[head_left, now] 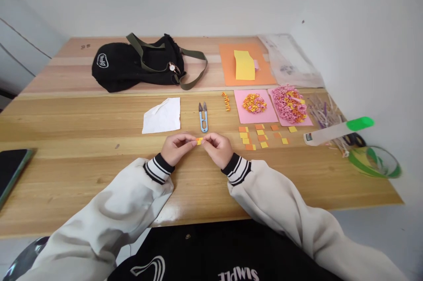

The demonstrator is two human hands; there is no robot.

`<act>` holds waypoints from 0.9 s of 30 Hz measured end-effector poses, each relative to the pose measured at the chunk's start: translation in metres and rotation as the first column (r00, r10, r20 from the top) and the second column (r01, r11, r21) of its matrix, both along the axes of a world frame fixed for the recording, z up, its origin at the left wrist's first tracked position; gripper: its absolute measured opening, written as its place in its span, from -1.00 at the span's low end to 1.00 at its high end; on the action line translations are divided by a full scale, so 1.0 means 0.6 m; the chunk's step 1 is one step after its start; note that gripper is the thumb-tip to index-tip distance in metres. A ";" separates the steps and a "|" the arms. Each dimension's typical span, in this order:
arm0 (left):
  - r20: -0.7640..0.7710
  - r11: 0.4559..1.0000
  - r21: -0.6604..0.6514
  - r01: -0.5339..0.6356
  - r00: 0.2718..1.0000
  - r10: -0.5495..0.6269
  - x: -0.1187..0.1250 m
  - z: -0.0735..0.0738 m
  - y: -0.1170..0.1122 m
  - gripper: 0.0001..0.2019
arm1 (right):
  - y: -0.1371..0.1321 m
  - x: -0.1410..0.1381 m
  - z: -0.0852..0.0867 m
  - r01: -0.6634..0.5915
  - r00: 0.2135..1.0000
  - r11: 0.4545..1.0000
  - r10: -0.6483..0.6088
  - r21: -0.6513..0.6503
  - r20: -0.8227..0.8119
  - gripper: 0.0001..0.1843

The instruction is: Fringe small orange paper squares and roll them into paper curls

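Note:
Between my two hands is a small orange and yellow paper piece point(199, 141), just above the wooden table point(109, 149). My left hand point(176, 148) pinches its left end between thumb and finger. On the other end, my right hand point(218, 149) has a similar pinch. Blue-handled thread snips point(203, 119) lie a little beyond my fingers, blades pointing away. To the right of my right hand, several small orange and yellow paper pieces point(245, 135) are spread in loose rows. A short line of orange and yellow bits point(226, 101) lies past the snips.
Pink sheets point(239, 116) carry heaps of pink and orange flower stamens point(254, 103). At right are a green-capped tube point(337, 131), dry stems point(325, 111) and green tape point(375, 162). A black bag point(122, 63), white cloth point(161, 116), phone point(13, 168) and orange sheet point(228, 67) lie around.

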State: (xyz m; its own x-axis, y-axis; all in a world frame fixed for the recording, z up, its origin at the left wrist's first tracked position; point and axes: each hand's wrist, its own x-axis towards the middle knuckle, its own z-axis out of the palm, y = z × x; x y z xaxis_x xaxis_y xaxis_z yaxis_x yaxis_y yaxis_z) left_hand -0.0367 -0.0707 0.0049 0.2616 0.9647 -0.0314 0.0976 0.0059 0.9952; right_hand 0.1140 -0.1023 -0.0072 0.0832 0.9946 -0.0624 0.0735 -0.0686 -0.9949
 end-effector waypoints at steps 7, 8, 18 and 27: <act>0.024 1.000 0.005 -0.005 1.000 0.004 0.003 0.001 0.001 -0.77 | -0.001 -0.001 -0.005 0.000 1.000 1.000 0.000 0.017 0.011 -0.81; 0.023 1.000 0.007 -0.005 1.000 0.005 0.003 0.000 0.001 -0.77 | -0.001 -0.002 -0.006 0.001 1.000 1.000 -0.001 0.018 0.012 -0.81; 0.016 0.999 0.024 -0.035 0.999 0.034 0.001 -0.005 0.000 -0.77 | -0.001 0.000 -0.006 -0.017 1.000 0.999 0.017 0.036 0.015 -0.79; -0.008 0.998 0.059 -0.022 1.000 0.023 0.002 -0.006 -0.001 -0.75 | -0.002 -0.001 -0.009 -0.026 1.000 0.999 0.026 0.034 0.003 -0.77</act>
State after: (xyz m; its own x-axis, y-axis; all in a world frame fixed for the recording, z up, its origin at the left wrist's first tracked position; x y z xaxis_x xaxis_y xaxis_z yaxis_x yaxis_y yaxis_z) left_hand -0.0354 -0.0711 0.0013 0.2399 0.9705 0.0233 0.1068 -0.0503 0.9930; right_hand 0.1137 -0.1033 -0.0129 0.0574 0.9979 -0.0284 0.0779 -0.0328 -0.9964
